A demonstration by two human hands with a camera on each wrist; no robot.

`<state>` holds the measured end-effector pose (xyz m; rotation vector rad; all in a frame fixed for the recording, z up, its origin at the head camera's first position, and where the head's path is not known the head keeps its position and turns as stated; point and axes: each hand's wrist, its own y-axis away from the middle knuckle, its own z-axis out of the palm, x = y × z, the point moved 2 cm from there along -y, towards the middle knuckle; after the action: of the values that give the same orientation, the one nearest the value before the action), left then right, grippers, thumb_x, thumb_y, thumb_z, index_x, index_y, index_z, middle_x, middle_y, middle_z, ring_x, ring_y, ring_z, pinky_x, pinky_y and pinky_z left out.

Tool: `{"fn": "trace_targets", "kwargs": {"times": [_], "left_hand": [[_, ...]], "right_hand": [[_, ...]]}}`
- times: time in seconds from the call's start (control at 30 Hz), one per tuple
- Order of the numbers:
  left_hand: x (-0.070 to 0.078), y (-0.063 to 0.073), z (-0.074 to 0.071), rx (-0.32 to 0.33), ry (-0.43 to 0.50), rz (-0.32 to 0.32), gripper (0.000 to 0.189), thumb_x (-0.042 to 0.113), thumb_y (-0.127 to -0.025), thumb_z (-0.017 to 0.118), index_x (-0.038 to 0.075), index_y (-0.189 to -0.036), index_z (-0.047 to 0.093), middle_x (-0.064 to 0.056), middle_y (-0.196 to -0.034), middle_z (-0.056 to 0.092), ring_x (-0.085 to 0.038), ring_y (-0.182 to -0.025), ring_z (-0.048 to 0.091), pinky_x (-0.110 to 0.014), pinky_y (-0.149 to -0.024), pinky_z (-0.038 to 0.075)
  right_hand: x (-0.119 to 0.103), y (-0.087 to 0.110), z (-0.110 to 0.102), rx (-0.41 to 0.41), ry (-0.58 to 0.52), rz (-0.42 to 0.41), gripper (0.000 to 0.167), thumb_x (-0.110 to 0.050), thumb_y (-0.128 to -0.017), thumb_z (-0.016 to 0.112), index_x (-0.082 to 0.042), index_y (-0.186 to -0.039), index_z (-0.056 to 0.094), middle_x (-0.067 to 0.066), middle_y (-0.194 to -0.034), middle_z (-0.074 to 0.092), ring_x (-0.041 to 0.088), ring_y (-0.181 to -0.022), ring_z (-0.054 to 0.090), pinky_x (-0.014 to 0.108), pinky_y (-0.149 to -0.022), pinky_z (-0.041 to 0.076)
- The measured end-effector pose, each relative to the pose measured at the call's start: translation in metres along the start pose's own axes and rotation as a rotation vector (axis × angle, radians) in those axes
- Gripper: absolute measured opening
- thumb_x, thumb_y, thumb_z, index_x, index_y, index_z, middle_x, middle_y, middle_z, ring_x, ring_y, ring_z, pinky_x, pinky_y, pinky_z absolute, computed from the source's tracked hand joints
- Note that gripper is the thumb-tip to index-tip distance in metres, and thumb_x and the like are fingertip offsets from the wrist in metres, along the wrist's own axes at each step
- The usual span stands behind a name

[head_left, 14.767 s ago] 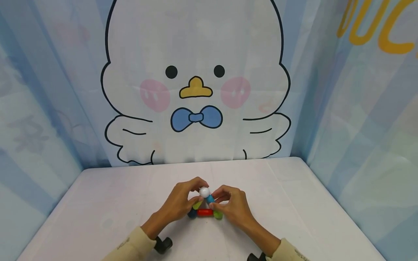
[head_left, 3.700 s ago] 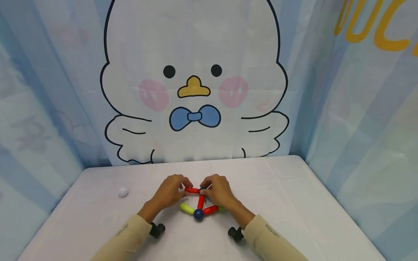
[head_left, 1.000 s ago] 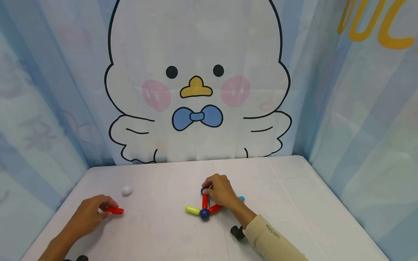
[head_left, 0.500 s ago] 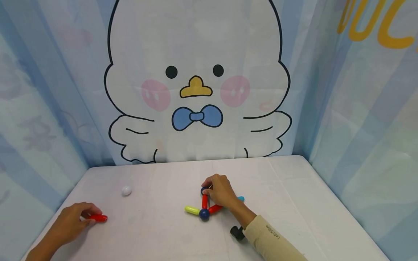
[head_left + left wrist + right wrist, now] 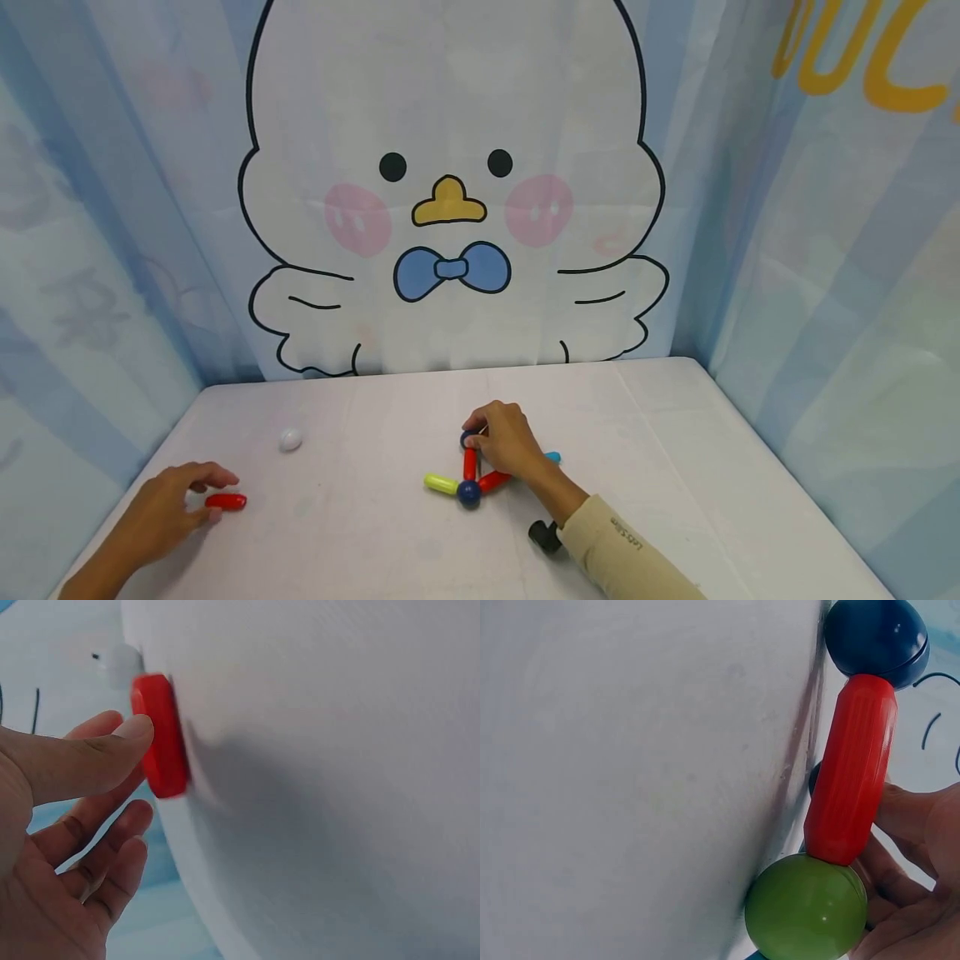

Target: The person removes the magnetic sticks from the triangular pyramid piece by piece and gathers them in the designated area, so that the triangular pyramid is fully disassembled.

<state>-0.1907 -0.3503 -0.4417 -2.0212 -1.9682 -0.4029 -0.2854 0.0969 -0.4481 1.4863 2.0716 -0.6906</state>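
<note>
A loose red magnetic rod (image 5: 227, 502) lies on the table at the left. My left hand (image 5: 161, 508) is spread around it, index finger raised clear and thumb (image 5: 133, 733) at its near side. My right hand (image 5: 510, 440) pinches a dark blue ball (image 5: 468, 439) at the far end of a magnetic construction. From there a red rod (image 5: 470, 464) runs to a nearer dark blue ball (image 5: 469, 493), which also joins a yellow-green rod (image 5: 441, 483) and another red rod (image 5: 495, 481). A green ball (image 5: 806, 909) shows in the right wrist view; the hand covers it in the head view.
A white ball (image 5: 290, 439) lies beyond the left hand on the white table (image 5: 360, 542). A light blue rod (image 5: 553, 457) sticks out past the right wrist. Printed curtains (image 5: 840, 350) enclose the back and sides.
The left hand has taken a red rod from the construction to the left, set it down and loosened its fingers. The right hand stays on the far blue ball.
</note>
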Motion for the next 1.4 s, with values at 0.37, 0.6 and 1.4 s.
{"fn": "trace_targets", "kwargs": {"times": [0.37,0.6,1.4], "left_hand": [[0.078,-0.001,0.002,0.115,0.026,0.142,0.035,0.002,-0.081,0.090,0.015,-0.111,0.077,-0.005,-0.111,0.075,-0.027,-0.102,0.061,-0.052,-0.087,0.059],[0.130,-0.006,0.022,0.112,0.076,0.252,0.035,0.005,-0.082,0.091,0.022,-0.109,0.078,0.003,-0.110,0.076,-0.021,-0.103,0.062,-0.045,-0.089,0.060],[0.220,-0.045,0.100,-0.103,0.228,0.460,0.033,0.004,-0.083,0.089,0.018,-0.111,0.078,0.004,-0.106,0.074,-0.015,-0.098,0.066,-0.028,-0.083,0.055]], "right_hand": [[0.000,0.000,0.001,0.000,-0.026,0.015,0.017,-0.012,-0.092,0.083,-0.012,-0.109,0.082,0.001,-0.098,0.079,0.013,-0.085,0.067,0.036,-0.087,0.060],[-0.001,0.001,-0.002,-0.011,-0.026,0.003,0.019,-0.015,-0.093,0.083,-0.012,-0.112,0.082,0.002,-0.103,0.079,0.014,-0.087,0.068,0.034,-0.085,0.060],[-0.007,0.058,-0.009,-0.140,-0.071,-0.101,0.026,-0.017,-0.080,0.094,-0.016,-0.102,0.081,-0.004,-0.102,0.076,0.012,-0.095,0.069,0.026,-0.086,0.061]]}}
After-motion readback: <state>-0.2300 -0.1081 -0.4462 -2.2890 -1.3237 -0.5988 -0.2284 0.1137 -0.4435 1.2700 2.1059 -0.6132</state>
